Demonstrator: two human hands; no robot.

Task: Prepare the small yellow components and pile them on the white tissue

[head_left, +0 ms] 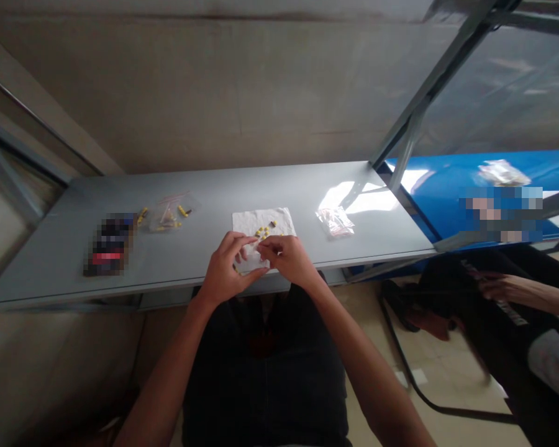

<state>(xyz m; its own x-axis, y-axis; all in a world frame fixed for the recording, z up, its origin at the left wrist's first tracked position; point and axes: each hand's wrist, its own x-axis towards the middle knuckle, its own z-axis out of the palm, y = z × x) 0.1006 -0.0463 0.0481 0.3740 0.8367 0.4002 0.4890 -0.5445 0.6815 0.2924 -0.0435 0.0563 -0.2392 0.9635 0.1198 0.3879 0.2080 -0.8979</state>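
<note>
Both my hands meet at the front edge of a grey table (190, 254). My left hand (226, 267) is curled, thumb and fingers pinched on a small clear plastic bag (250, 262). My right hand (286, 256) is closed on the bag's right side. Just behind them a white tissue (263, 222) lies flat, with several small yellow pieces (262, 233) and one dark piece (272, 223) on it.
A clear bag with yellow pieces (172, 212) lies at the left, next to a dark blurred packet (110, 243). Another small clear bag (335, 222) lies at the right. A blue table (451, 186) adjoins on the right, where another person's arm (522, 292) shows.
</note>
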